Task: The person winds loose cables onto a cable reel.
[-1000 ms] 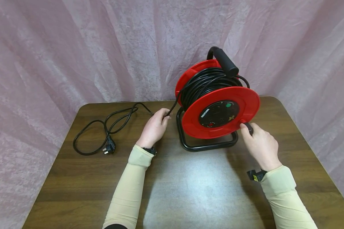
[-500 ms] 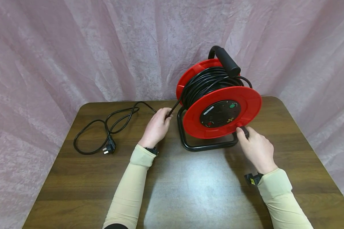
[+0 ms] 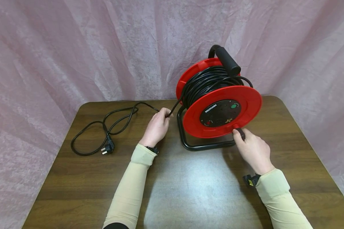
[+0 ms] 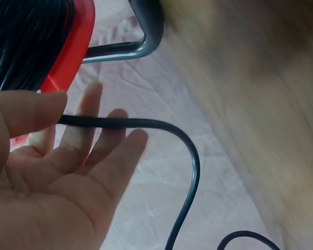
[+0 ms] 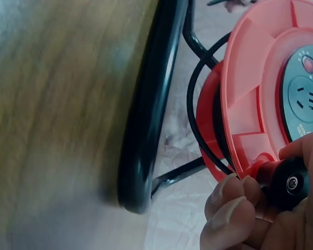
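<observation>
A red cable reel (image 3: 195,124) with black cable wound on its drum stands on the table, held by a black tubular frame (image 3: 209,147). My right hand (image 3: 253,151) grips the black crank knob (image 5: 288,182) at the lower right of the reel's front disc. Left of the reel, my left hand (image 3: 156,127) pinches the black cable (image 4: 167,126) between thumb and fingers, where it runs up to the drum. From that hand the cable's loose end trails left in loops to a black plug (image 3: 108,148) lying on the table.
The frame's carrying handle (image 3: 229,62) rises above the drum. Behind the wooden table (image 3: 74,190) hangs a pink curtain (image 3: 137,47). A slack loop of cable sticks out past the reel's right side.
My right hand has swung the knob left and slightly down, turning the reel clockwise. My left hand has shifted slightly right, still pinching the cable.
</observation>
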`<state>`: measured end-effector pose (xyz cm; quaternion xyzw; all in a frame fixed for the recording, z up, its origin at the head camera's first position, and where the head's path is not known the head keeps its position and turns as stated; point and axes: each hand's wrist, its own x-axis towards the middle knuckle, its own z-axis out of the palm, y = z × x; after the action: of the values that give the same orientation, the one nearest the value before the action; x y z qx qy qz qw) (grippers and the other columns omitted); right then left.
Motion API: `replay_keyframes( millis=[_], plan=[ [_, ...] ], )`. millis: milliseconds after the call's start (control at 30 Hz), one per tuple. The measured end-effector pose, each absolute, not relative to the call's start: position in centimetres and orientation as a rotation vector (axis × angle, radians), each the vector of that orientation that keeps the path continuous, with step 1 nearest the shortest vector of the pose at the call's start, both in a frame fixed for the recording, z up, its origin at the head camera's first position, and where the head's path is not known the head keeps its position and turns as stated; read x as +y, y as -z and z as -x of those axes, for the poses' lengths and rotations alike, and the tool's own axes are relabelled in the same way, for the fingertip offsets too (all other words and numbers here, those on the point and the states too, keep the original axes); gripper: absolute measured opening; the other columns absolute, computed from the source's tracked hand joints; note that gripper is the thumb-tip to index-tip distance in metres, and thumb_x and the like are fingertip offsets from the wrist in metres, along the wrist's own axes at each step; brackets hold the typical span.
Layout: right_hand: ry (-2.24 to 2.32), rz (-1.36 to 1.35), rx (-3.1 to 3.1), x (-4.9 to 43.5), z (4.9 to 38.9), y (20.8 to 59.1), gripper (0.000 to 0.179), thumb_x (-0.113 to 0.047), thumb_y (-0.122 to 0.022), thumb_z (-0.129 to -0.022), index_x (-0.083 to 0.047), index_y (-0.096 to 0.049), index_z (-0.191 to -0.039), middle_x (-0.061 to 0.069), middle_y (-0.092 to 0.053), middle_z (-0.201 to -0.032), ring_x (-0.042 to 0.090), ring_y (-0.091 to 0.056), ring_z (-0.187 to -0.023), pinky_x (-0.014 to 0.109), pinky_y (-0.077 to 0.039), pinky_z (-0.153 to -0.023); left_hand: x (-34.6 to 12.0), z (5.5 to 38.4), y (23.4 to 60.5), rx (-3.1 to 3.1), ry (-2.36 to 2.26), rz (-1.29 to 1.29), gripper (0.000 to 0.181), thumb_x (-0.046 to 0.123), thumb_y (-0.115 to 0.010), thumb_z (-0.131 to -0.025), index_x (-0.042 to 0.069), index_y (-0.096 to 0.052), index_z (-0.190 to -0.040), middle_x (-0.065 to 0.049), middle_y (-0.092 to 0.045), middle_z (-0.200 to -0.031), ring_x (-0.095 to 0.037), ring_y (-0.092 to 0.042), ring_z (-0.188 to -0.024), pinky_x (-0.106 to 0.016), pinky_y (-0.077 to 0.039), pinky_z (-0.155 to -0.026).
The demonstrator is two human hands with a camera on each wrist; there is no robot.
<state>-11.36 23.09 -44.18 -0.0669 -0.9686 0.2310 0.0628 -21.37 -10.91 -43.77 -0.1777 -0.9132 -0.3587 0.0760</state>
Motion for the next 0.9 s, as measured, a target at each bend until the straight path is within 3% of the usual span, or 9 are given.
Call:
replay_keyframes(
  millis=[233,400,567,667,800,900],
  plan=[
    [-0.700,0.190,-2.944,22.7,11.2,44.4,0.056,-0.059,-0.029,-0.105,-0.015,-0.061,-0.088,0.021,-0.071,-0.092,0.048,-0.066,-0.086,0.053,-0.045,-0.056,-10.5,21.4,43.8,-2.765,1.184,0.598,0.013,0.005,-0.049,-0.108,0.003,-0.055,-0.120,-0.014,-0.069,-0.121,-0.024,-0.064,-0.112,-0.041,-0.050,-0.095],
    [-0.724,0.169,-2.975,22.3,11.2,44.7,0.060,-0.059,-0.027,-0.105,-0.013,-0.064,-0.094,0.023,-0.071,-0.101,0.049,-0.066,-0.092,0.058,-0.048,-0.062,-10.5,21.4,43.7,-2.804,1.165,0.608,0.017,0.015,-0.052,-0.109,0.005,-0.062,-0.117,-0.008,-0.069,-0.115,-0.020,-0.063,-0.105,-0.039,-0.049,-0.092],
    [-0.752,0.151,-2.997,21.8,11.2,45.1,0.063,-0.061,-0.025,-0.105,-0.013,-0.065,-0.099,0.022,-0.072,-0.105,0.048,-0.066,-0.096,0.060,-0.049,-0.068,-10.7,21.6,43.5,-2.749,1.163,0.594,0.018,0.014,-0.054,-0.108,0.004,-0.067,-0.115,-0.007,-0.070,-0.111,-0.022,-0.062,-0.103,-0.040,-0.048,-0.092],
    [-0.764,0.136,-3.012,21.5,11.2,45.2,0.065,-0.062,-0.025,-0.105,-0.012,-0.066,-0.101,0.023,-0.072,-0.106,0.048,-0.066,-0.097,0.061,-0.050,-0.069,-10.7,21.8,43.5,-2.703,1.133,0.613,0.018,0.013,-0.055,-0.108,0.003,-0.067,-0.116,-0.010,-0.070,-0.113,-0.026,-0.060,-0.110,-0.041,-0.044,-0.101],
    [-0.778,0.109,-3.024,21.2,11.2,45.2,0.066,-0.061,-0.026,-0.105,-0.011,-0.068,-0.107,0.025,-0.071,-0.111,0.049,-0.066,-0.099,0.062,-0.050,-0.072,-10.6,21.8,43.5,-2.689,1.111,0.590,0.021,0.017,-0.054,-0.108,0.005,-0.066,-0.121,-0.009,-0.069,-0.118,-0.027,-0.059,-0.115,-0.041,-0.042,-0.104],
    [-0.786,0.101,-3.031,21.0,11.2,45.2,0.066,-0.061,-0.026,-0.106,-0.011,-0.068,-0.112,0.025,-0.070,-0.114,0.050,-0.065,-0.101,0.062,-0.050,-0.073,-10.6,21.8,43.4,-2.713,1.106,0.548,0.022,0.019,-0.052,-0.109,0.007,-0.066,-0.122,-0.005,-0.069,-0.118,-0.024,-0.060,-0.112,-0.041,-0.047,-0.097]
  ],
)
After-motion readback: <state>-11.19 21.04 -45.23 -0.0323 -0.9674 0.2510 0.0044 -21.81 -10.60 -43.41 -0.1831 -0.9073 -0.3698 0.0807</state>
